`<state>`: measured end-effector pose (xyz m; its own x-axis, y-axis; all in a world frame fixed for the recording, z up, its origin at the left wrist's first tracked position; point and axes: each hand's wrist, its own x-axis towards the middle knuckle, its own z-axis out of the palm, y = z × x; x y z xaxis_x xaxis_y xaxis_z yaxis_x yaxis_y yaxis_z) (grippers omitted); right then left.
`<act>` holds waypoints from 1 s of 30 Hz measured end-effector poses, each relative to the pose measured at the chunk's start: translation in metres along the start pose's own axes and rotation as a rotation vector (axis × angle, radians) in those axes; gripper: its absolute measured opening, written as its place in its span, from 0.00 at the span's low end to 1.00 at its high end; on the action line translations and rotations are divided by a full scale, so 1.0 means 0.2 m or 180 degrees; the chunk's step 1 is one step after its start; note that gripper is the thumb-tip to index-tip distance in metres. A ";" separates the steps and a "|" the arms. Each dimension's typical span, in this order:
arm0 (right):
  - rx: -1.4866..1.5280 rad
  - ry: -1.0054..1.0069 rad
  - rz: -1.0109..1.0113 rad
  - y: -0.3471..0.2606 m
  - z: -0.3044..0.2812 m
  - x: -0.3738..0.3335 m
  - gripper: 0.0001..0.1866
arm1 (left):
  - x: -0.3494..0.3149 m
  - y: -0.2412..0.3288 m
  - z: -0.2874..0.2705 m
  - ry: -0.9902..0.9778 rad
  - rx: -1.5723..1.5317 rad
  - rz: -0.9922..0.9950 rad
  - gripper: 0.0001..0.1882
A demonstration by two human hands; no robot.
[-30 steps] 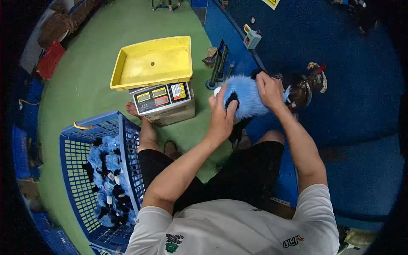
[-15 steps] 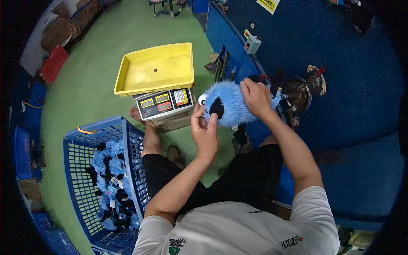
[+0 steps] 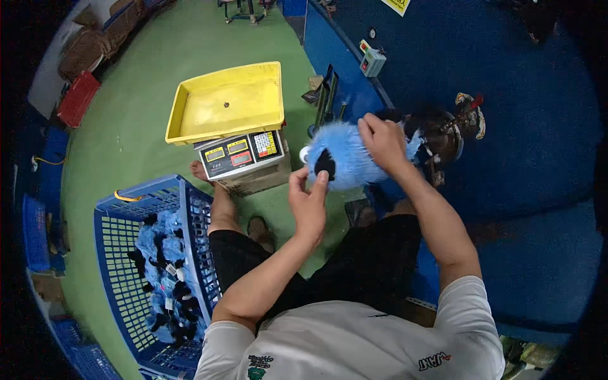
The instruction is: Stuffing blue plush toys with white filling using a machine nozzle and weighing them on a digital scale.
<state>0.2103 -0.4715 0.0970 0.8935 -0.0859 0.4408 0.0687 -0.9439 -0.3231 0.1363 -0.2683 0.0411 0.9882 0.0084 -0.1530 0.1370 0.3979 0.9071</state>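
Between my hands is a fluffy blue plush toy point(image 3: 351, 152), lying on its side with a white eye and a black mouth patch toward the left. My left hand point(image 3: 308, 206) pinches the face end, its thumb on the black patch and its fingers at the edge below the eye. Over the other end lies my right hand point(image 3: 383, 142), fingers curled into the fur. That end reaches up to a metal machine fitting point(image 3: 443, 136) on the blue bench; whether it is attached there, I cannot tell.
A yellow tray point(image 3: 183, 120) sits on a weighing scale point(image 3: 237, 155) ahead of me. To my left stands a blue plastic basket point(image 3: 114, 272) with several blue and black plush pieces point(image 3: 164, 253). A grey switch box point(image 3: 373, 63) is fixed at the edge of the blue bench point(image 3: 519, 158).
Both hands and the plush toy have shifted slightly right relative to the scale. The left thumb still presses on the black mouth patch. The whole view has also moved a little.
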 end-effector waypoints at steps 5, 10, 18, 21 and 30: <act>0.0069 -0.0119 0.0051 -0.01 -0.02 0.00 0.16 | -0.02 0.02 0.04 0.0145 0.0077 -0.0031 0.17; -0.0356 -0.0135 0.0048 -0.15 0.01 -0.02 0.15 | 0.03 0.08 -0.10 -0.0063 0.0554 0.0292 0.22; -0.0128 -0.0596 -0.0234 -0.15 -0.03 0.03 0.14 | -0.06 0.03 -0.07 -0.0338 0.0066 -0.0580 0.31; -0.0173 -0.0435 -0.0408 -0.11 -0.02 0.02 0.13 | -0.07 0.00 -0.06 -0.0303 0.0102 -0.0154 0.30; -0.0016 -0.0380 -0.0706 0.02 -0.02 0.02 0.13 | -0.09 -0.02 0.01 -0.0119 0.1431 0.1172 0.28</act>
<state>0.2117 -0.4776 0.1004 0.9029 0.1614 0.3983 0.2669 -0.9370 -0.2253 0.1186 -0.2719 0.0419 0.9768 0.0369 0.2108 -0.2087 -0.0537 0.9765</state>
